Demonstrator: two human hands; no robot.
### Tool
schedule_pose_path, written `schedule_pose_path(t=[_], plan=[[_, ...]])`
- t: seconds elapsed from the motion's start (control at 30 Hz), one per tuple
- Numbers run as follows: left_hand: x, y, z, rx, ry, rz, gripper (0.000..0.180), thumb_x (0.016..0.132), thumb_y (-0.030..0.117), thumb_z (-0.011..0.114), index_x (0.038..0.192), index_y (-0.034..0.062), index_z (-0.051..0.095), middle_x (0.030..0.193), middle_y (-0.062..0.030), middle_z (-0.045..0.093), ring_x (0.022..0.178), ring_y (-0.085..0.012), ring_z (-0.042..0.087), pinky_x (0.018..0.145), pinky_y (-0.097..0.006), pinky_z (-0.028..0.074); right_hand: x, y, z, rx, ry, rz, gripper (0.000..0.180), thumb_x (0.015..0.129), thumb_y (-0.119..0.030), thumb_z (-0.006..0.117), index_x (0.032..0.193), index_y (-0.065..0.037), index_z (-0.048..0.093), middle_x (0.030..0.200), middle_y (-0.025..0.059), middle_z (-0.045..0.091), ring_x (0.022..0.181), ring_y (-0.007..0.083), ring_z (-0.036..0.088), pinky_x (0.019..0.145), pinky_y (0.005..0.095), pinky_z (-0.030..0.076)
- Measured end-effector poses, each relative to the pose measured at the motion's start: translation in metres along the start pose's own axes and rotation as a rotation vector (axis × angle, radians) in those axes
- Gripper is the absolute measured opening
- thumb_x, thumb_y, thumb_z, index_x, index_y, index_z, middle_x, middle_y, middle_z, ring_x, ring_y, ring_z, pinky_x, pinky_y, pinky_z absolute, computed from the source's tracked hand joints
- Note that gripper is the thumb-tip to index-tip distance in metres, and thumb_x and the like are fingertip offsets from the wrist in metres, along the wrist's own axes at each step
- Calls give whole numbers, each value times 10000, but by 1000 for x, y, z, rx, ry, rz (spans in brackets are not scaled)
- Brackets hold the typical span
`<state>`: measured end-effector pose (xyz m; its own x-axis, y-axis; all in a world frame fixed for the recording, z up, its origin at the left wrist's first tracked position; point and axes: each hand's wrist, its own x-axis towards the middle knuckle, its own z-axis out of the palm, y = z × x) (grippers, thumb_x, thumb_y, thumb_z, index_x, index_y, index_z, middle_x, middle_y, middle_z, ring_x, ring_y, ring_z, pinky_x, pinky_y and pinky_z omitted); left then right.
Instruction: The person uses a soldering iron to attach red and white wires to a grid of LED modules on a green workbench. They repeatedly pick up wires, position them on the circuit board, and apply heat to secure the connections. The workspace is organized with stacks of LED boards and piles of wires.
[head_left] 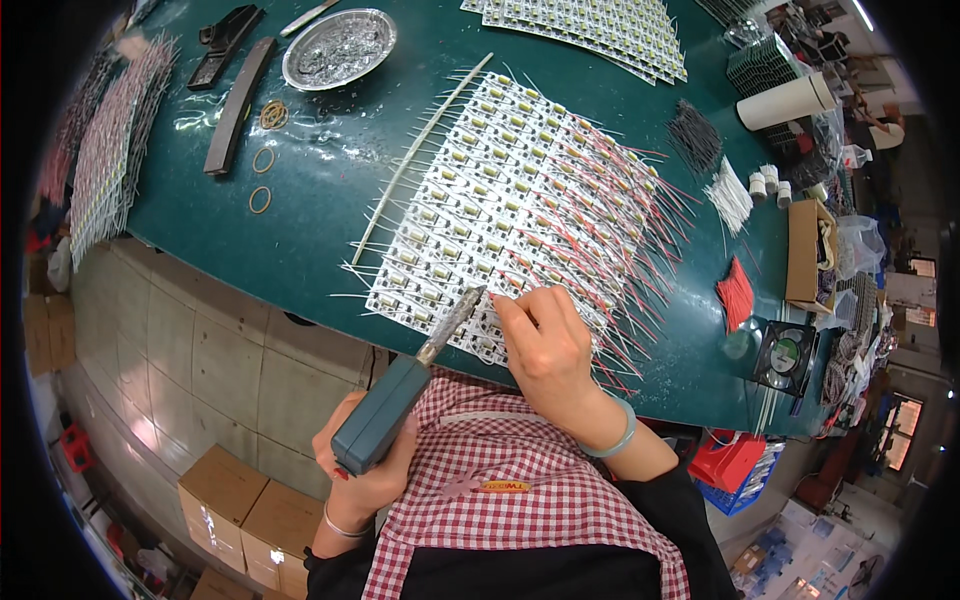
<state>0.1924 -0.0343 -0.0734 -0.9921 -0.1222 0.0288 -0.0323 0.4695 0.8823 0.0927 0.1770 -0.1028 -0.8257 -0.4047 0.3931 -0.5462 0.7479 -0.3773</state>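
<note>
In my left hand (368, 468) is a green-bodied soldering iron (382, 415), its fingers wrapped round the handle. The metal tip reaches up to the near part of a white circuit board panel (450, 195) lying on the table. My right hand (550, 350) is closed in a pinch just right of the tip, with a bit of red wire at its fingertips; the rest of that wire is hidden. Rows of small components cover the panel. White wires stick out on its left side, and red and white wires (640, 225) fan out on its right.
A metal dish (340, 50) with silvery scraps, a dark bar (240, 105) and rubber bands (261, 160) lie at the far left. Right of the panel are bundles of black (693, 137), white (729, 198) and red wires (735, 295), plus a small fan (785, 358). More panels (600, 30) lie behind.
</note>
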Motion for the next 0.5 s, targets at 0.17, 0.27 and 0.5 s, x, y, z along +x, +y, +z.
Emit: schedule_pose_path(t=[0.17, 0.27, 0.5], plan=[[-7, 0, -3, -82, 34, -92, 233, 744, -10, 758, 960, -72, 698, 903, -155, 699, 762, -217, 690, 680, -297, 546, 1, -1, -2, 3, -2, -6, 271, 731, 35, 658, 1001, 39, 666, 820, 84, 516, 749, 241, 516, 585, 329, 452], [-8, -1, -2, -143, 52, -158, 244, 751, 9, 762, 973, -74, 699, 906, -152, 702, 770, -202, 692, 685, -293, 549, 0, 0, 1, -8, 1, 3, 270, 728, 33, 660, 999, 36, 667, 820, 83, 518, 754, 243, 521, 586, 332, 455], [-13, 2, -6, -67, 63, -133, 229, 755, 7, 759, 962, -70, 698, 895, -147, 698, 750, -200, 682, 677, -292, 545, 1, -3, -4, 19, 59, -10, 271, 706, 23, 675, 977, 13, 675, 806, 68, 522, 755, 237, 532, 577, 339, 446]])
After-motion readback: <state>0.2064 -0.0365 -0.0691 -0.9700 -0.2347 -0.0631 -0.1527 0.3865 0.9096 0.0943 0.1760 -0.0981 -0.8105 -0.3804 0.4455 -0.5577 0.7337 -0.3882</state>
